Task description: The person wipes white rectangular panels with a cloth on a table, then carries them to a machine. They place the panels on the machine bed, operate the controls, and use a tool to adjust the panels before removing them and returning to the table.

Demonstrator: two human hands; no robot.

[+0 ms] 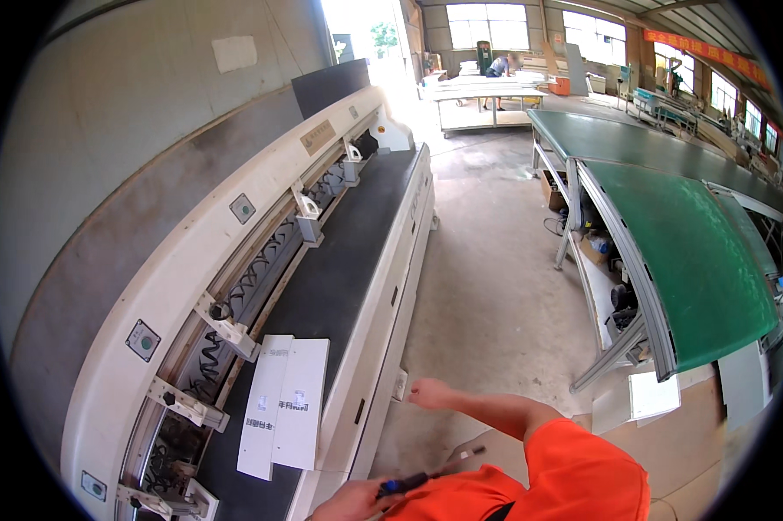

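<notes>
My left hand is low in the head view, partly cut off by the lower edge. Its fingers close around a slim tool with a blue and black handle, whose kind I cannot make out. Out in front of my orange shirt, my right hand is closed beside the machine's side; whether anything is in it is hidden. Near it, a small white box is fixed low on the machine. Two long white panels with black print lie side by side on the black conveyor belt, touched by neither hand.
The long cream machine with clamp-like brackets runs along the left wall. To the right stands a green belt table on metal legs. White board pieces lie beneath its near end. A person bends by a far worktable.
</notes>
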